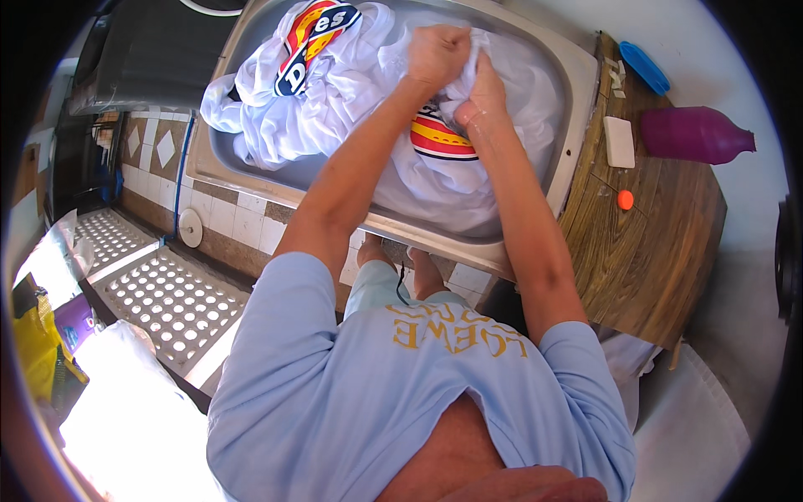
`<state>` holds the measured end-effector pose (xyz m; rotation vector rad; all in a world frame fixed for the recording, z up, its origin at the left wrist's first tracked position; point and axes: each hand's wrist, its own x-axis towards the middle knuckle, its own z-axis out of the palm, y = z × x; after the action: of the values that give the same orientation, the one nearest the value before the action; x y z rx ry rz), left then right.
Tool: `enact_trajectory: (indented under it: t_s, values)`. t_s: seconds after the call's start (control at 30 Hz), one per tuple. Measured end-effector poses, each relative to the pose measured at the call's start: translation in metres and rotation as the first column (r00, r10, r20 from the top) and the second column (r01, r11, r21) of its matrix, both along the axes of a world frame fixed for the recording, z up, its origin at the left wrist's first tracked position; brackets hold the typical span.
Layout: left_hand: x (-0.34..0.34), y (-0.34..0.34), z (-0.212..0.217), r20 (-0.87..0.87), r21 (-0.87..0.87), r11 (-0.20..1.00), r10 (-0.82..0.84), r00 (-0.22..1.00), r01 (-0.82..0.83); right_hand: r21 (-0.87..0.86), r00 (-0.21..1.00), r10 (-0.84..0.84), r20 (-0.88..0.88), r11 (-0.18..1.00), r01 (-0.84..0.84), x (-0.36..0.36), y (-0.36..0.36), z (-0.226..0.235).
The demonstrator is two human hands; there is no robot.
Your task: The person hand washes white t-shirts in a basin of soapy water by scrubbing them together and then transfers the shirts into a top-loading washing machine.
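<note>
A wet white garment [427,188] with a red, yellow and dark printed patch lies in the right part of a metal sink [577,92], partly under water. My left hand [437,57] is closed in a fist on a bunch of its cloth. Right beside it, my right hand [485,90] grips the same bunch, with cloth showing between the two hands. To their left, more white fabric [326,125] with a similar patch is heaped up to the sink's left rim. I cannot tell whether both heaps are one garment.
On the wooden counter [644,251] at the right lie a purple bottle [694,135], a blue oval brush or dish [644,67], a whitish bar [619,142] and an orange cap [625,200]. Perforated grey racks [171,293] stand at the lower left, near a black appliance [159,54].
</note>
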<state>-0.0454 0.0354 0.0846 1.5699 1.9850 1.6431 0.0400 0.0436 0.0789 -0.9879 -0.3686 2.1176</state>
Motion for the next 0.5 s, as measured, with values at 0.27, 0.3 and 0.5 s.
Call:
enact_trajectory:
  t_s: [0.27, 0.3, 0.5]
  values:
    - [0.036, -0.007, 0.005, -0.108, 0.230, 0.949, -0.197, 0.975, 0.217, 0.187, 0.916, 0.125, -0.381, 0.981, -0.056, 0.024, 0.032, -0.062]
    - [0.016, -0.005, 0.003, -0.010, 0.174, 0.977, -0.120, 0.993, 0.120, 0.010, 0.990, -0.035, -0.137, 0.999, 0.036, 0.007, 0.012, -0.017]
    - [-0.038, -0.002, 0.008, 0.778, -0.241, 0.903, -0.040, 0.627, 0.355, 0.278, 0.977, -0.106, -0.183, 0.948, 0.155, 0.022, 0.021, 0.019]
